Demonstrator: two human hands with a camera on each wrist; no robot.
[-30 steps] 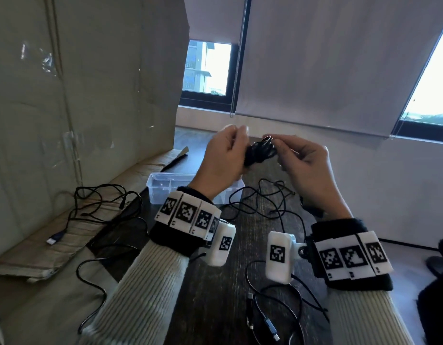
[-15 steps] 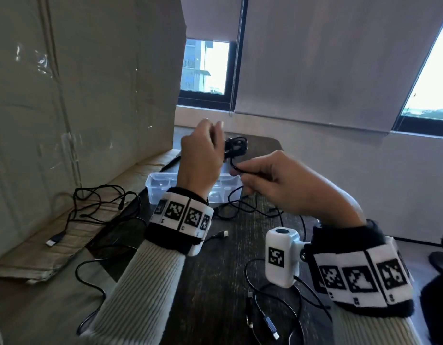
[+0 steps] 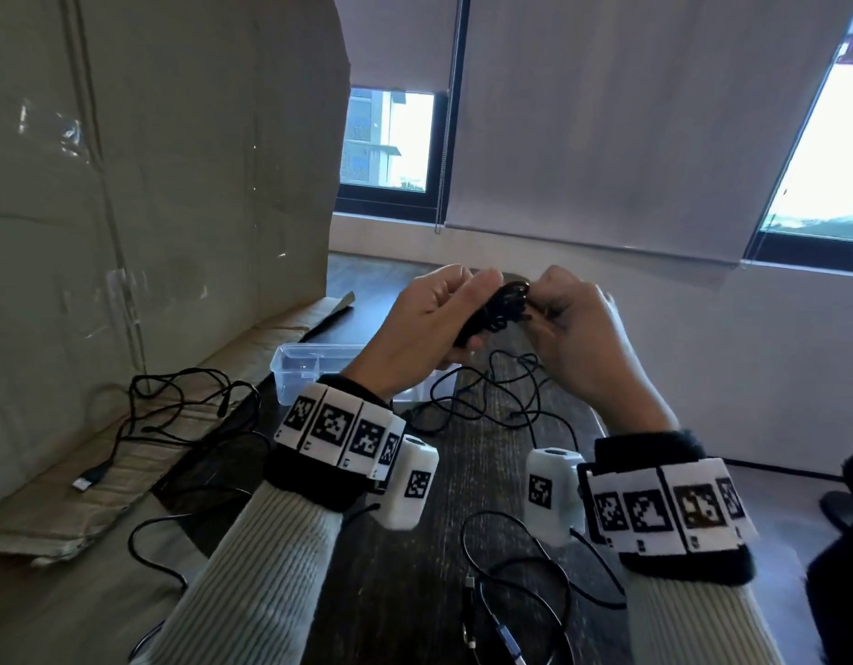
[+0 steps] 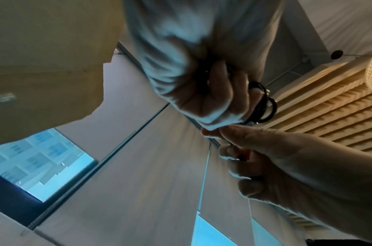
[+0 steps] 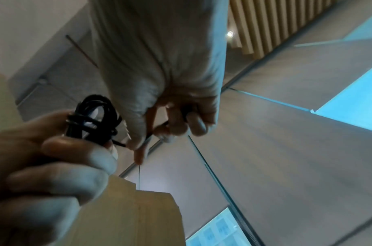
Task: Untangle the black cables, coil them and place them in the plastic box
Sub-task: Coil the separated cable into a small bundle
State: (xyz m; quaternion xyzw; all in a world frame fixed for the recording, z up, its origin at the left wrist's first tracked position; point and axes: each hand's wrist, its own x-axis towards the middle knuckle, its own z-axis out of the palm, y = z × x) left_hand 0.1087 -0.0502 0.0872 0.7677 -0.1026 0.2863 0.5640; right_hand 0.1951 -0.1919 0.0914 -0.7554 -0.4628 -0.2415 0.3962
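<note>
A small coil of black cable [image 3: 503,307] is held up above the table, between both hands. My left hand [image 3: 438,324] grips the coil in its curled fingers; the same coil [image 4: 263,106] sticks out of the fist in the left wrist view. My right hand [image 3: 573,328] pinches the cable's loose end [image 5: 157,131] beside the coil [image 5: 94,116]. The clear plastic box [image 3: 299,371] stands on the table below and left of the hands. More black cables [image 3: 501,400] lie tangled on the dark table under the hands.
Another black cable with a USB plug [image 3: 175,410] lies on the flattened cardboard [image 3: 103,472] at the left. A further cable [image 3: 515,597] loops on the table near me. A tall cardboard sheet [image 3: 151,160] stands along the left side.
Half a second ago the right hand was lower, drawing the cable down from the coil; it has risen back beside the coil. Both hands with the coil have shifted right.
</note>
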